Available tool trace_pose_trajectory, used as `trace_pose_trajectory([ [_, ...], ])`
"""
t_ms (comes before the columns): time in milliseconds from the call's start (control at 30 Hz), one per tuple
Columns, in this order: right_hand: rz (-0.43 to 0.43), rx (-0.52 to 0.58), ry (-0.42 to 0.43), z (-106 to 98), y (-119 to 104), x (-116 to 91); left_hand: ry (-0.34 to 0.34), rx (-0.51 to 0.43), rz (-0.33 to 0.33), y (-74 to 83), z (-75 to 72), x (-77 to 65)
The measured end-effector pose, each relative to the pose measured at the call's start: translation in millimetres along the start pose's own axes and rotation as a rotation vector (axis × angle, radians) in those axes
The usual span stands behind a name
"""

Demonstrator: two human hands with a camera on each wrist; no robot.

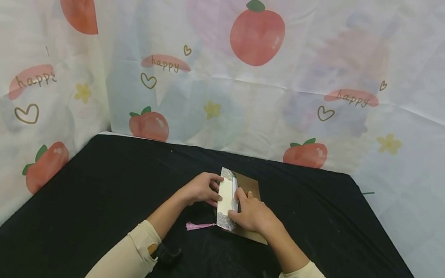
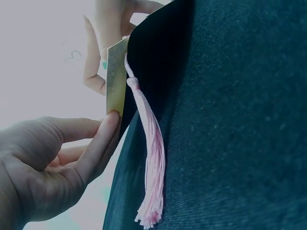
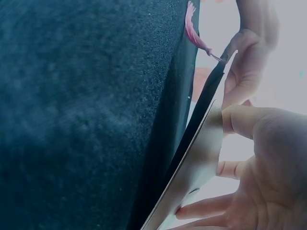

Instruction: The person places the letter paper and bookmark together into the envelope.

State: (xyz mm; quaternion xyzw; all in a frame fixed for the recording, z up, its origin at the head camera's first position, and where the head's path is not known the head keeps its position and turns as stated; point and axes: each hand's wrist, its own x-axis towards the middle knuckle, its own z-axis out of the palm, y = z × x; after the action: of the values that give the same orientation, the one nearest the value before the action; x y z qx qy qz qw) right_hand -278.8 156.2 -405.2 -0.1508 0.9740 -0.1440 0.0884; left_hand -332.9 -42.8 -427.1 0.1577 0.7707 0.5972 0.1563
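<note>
A folded card (image 1: 224,197) lies near the middle of the black table. It has a cream panel, silver lace-patterned ends and a brown panel (image 1: 251,186) at the right, with a thin white strip between them. A pink tassel (image 1: 199,226) hangs from its near left corner. My left hand (image 1: 203,188) holds the card's left edge by the fingertips. My right hand (image 1: 253,213) reaches over the brown panel, its thumb and fingers touching the card near the white strip. In the right wrist view, the right hand (image 3: 261,165) has its fingers spread against the panel (image 3: 199,153).
Black cloth (image 1: 120,200) covers the table. Behind and at both sides hangs a pale curtain (image 1: 213,23) printed with red fruit, hearts and "happy". A dark strap (image 1: 167,254) shows at the left wrist.
</note>
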Motion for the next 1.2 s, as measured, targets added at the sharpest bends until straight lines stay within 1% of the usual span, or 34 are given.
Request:
trace_pose_trajectory([
  [300, 0.000, 0.002, 0.009, 0.3, -1.0, -0.9, -0.001, -0.008, 0.001, -0.8, 5.8, 0.2],
  [633, -0.007, 0.003, 0.003, -0.5, -1.5, -1.5, -0.001, 0.014, 0.018, -2.3, 9.1, 1.4],
  [833, -0.014, 0.006, 0.009, -0.3, -2.2, -2.4, 0.013, 0.048, 0.036, -3.9, 14.1, 2.8],
  [1033, -0.029, 0.011, 0.012, -0.2, -1.9, -3.2, 0.032, 0.042, 0.041, -4.6, 20.4, 4.3],
  [1200, -0.033, 0.018, 0.007, -0.8, -1.9, -3.1, 0.043, 0.048, 0.042, -3.0, 22.9, 4.4],
])
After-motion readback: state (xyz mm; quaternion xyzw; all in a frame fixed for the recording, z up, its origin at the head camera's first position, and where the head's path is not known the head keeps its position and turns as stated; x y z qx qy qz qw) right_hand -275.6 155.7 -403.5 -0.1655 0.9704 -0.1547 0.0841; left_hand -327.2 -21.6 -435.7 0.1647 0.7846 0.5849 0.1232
